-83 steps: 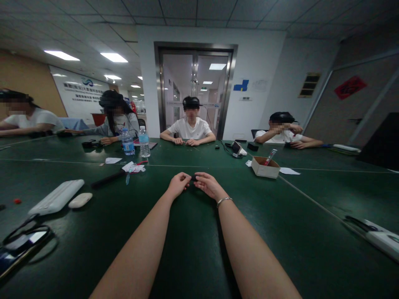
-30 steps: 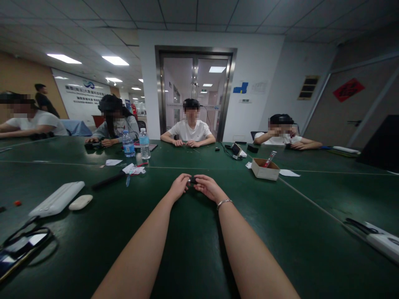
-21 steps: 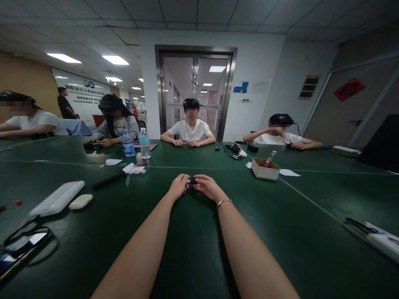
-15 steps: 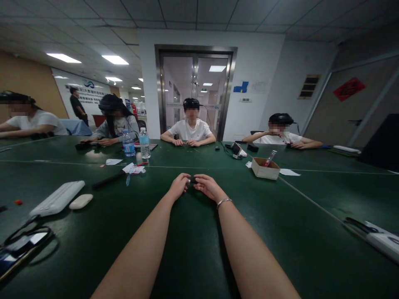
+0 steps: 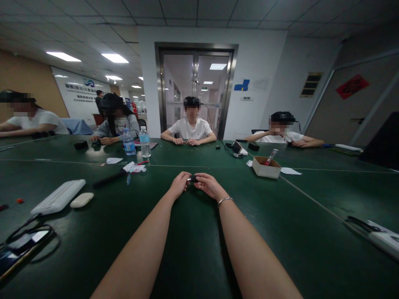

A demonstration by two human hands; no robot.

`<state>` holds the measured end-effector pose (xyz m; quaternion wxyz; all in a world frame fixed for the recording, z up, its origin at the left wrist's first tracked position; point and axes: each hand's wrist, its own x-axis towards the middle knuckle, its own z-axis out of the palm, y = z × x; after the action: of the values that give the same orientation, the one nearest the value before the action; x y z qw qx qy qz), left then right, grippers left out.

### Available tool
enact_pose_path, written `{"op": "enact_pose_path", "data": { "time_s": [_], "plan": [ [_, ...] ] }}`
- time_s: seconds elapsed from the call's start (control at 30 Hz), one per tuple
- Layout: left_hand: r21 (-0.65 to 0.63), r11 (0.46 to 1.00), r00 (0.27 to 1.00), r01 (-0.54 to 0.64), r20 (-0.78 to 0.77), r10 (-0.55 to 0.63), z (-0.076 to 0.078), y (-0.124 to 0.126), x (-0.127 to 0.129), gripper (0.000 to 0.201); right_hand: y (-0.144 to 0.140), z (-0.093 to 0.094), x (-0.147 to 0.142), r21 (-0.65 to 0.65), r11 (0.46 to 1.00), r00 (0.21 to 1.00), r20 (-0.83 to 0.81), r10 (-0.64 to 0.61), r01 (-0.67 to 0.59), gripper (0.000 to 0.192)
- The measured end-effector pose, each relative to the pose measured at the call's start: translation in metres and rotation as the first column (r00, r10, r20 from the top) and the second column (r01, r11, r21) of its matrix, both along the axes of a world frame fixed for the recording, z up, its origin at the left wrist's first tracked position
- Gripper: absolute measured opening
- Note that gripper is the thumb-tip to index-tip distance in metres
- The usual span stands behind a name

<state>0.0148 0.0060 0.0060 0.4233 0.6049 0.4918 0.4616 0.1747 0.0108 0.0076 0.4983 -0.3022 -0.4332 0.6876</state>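
Both of your hands meet at the middle of the dark green bench [image 5: 193,249], forearms stretched forward from the bottom edge of the view. Your left hand [image 5: 179,185] and your right hand [image 5: 208,185] each curl their fingertips around a small black object [image 5: 193,179], pinching it from either side just above the bench surface; what the object is cannot be told at this size. A thin bracelet [image 5: 225,201] circles your right wrist.

To your left on the bench lie a white oblong case [image 5: 58,196] and, just beside it, a small white oval piece [image 5: 81,199]. Nearer the left edge sits a dark device with looping cables [image 5: 25,243]. At the far right edge rests a white flat unit [image 5: 382,238].

Past your hands, to the right, stands an open cardboard box [image 5: 265,167] with a red-capped tube leaning in it. To the left, farther back, two clear water bottles [image 5: 136,142] stand together near scraps of paper [image 5: 132,167].

Along the far side of the bench, four people sit, and behind them are glass double doors [image 5: 195,89].
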Motion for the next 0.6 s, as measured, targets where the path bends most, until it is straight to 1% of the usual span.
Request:
{"op": "enact_pose_path", "data": {
  "time_s": [0.37,0.53,0.6],
  "plan": [
    [-0.004,1.0,1.0,0.005,-0.018,-0.005,-0.0032,0.0036,-0.0002,0.025,-0.0007,0.0009,-0.0005,0.004,1.0,1.0,0.0,0.006,-0.006,0.015],
    [-0.006,1.0,1.0,0.02,-0.001,-0.02,-0.0055,0.0049,-0.0012,0.028,0.0015,-0.0003,0.0,0.002,1.0,1.0,0.011,0.005,-0.005,0.015],
    [-0.002,1.0,1.0,0.021,-0.002,-0.021,-0.0064,0.0057,-0.0016,0.026,0.0022,-0.0007,0.0,0.004,1.0,1.0,0.017,0.007,-0.007,0.015]
  ]
}}
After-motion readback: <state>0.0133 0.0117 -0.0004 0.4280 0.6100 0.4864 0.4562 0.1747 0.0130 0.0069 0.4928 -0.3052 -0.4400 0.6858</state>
